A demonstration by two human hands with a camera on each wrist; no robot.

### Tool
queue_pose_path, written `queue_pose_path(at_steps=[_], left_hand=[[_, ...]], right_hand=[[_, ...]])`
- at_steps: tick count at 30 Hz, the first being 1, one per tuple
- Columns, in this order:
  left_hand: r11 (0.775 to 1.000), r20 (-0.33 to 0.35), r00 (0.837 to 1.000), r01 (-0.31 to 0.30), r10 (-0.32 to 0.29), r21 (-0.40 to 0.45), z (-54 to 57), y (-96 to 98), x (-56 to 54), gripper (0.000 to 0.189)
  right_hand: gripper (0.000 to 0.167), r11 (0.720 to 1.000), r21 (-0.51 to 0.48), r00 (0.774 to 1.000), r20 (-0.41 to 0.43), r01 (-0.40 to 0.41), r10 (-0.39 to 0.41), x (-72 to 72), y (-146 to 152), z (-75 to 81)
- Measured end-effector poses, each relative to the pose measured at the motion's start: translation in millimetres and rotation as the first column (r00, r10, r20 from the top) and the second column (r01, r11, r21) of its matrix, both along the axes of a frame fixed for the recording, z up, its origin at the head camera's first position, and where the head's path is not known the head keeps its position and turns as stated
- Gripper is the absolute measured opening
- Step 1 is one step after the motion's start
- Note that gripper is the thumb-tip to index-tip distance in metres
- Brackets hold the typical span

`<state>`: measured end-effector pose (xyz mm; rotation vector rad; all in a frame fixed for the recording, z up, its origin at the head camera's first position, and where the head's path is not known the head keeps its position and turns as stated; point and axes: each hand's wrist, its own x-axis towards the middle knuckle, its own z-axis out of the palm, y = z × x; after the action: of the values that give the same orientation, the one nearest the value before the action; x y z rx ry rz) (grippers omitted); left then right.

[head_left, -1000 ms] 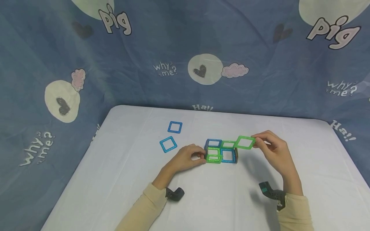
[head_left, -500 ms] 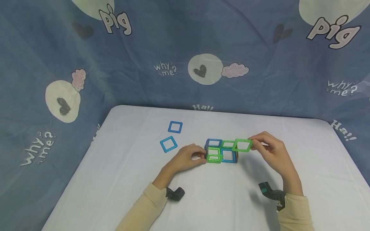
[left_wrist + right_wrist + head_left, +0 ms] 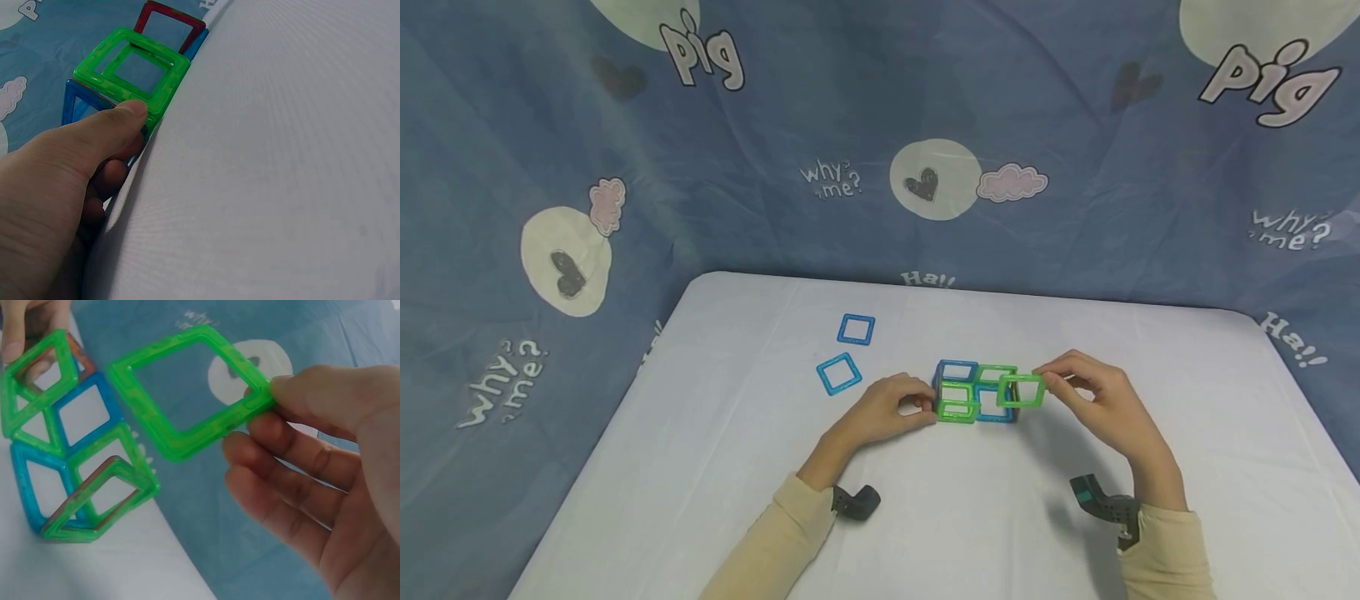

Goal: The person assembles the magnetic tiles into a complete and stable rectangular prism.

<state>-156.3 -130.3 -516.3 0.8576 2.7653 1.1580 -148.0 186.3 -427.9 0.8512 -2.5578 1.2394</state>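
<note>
My right hand (image 3: 1097,398) pinches a green square magnetic tile (image 3: 215,429) by one corner between thumb and forefinger. In the head view this tile hangs over the right end of a small structure of joined magnetic tiles (image 3: 958,419), overlapping its blue front tile; the right wrist view shows a gap between them. The structure has green and blue square frames, and a red tile (image 3: 175,14) stands up at its far side in the left wrist view. My left hand (image 3: 887,408) grips its left end, thumb on a green tile (image 3: 170,89), other fingers partly hidden.
Two loose blue square tiles (image 3: 845,387) lie flat on the white table (image 3: 760,375), to the left of and behind the structure. A blue printed cloth (image 3: 820,100) hangs behind the table and along its left side.
My right hand has brought the green tile left and nearer to me, from beyond the structure's right end to over it, and turned it. My left hand stays put.
</note>
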Motion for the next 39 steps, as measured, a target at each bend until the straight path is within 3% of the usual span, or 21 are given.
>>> queue_pose_path(at_steps=[13,25,39], left_hand=[[1.000,-0.006,1.000,-0.002,0.002,-0.010,1.4,0.6,-0.9,0.025],[1.000,-0.004,1.000,-0.003,0.003,-0.008,0.7,0.6,-0.6,0.025],[1.000,0.002,1.000,-0.013,0.013,-0.006,0.8,1.2,0.3,0.024]], right_hand=[[0.015,0.991,0.134,0.997,0.065,0.021,-0.030,2.5,0.0,1.3],[0.015,0.986,0.148,0.995,0.074,-0.073,0.063,3.4,-0.6,2.8],[0.009,0.975,0.189,0.989,0.114,-0.115,0.094,2.0,1.1,-0.8]])
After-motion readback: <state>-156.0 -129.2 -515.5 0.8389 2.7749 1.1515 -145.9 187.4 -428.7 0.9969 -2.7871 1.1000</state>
